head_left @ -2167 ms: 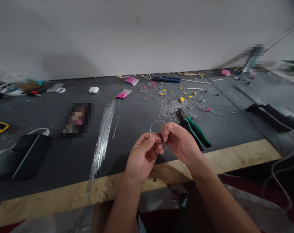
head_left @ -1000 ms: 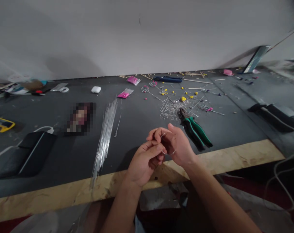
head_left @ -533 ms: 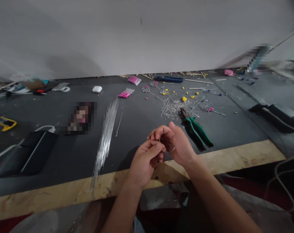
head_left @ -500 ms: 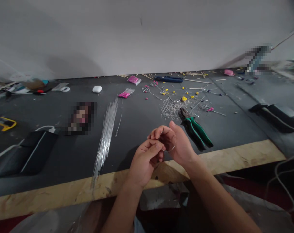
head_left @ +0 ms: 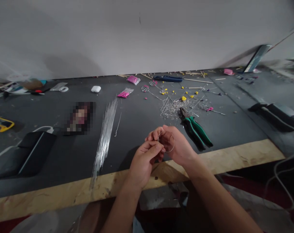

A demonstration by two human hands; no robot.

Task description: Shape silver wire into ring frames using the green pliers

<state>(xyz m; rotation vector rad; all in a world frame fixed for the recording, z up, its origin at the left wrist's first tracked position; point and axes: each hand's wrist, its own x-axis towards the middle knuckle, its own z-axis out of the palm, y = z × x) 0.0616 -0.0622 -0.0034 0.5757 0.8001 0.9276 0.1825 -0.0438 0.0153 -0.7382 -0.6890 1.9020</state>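
A thin wire ring [head_left: 175, 142] is held between both hands above the table's front edge. My left hand [head_left: 142, 163] pinches its lower left side between thumb and fingers. Curled around the ring from the right, my right hand [head_left: 182, 145] has its thumb and fingers closed at the upper left of the loop; the exact contact is hard to see. Green-handled pliers [head_left: 197, 132] lie just right of the hands. To the left are a bundle of straight wires [head_left: 105, 132] and a single twisted wire [head_left: 118, 124].
Wire clippings [head_left: 171, 108] lie heaped behind the hands, near yellow clay bits [head_left: 183, 98]. Pink packets [head_left: 125, 93] and a dark blue cutter [head_left: 168, 79] are farther back. A black case [head_left: 27, 155], a white earbud case [head_left: 95, 89] and a yellow tool [head_left: 2, 124] sit left.
My right thumb has lowered from its raised position and bent leftward toward the fingertips. The left hand keeps its pinch on the ring. The view has shifted slightly.
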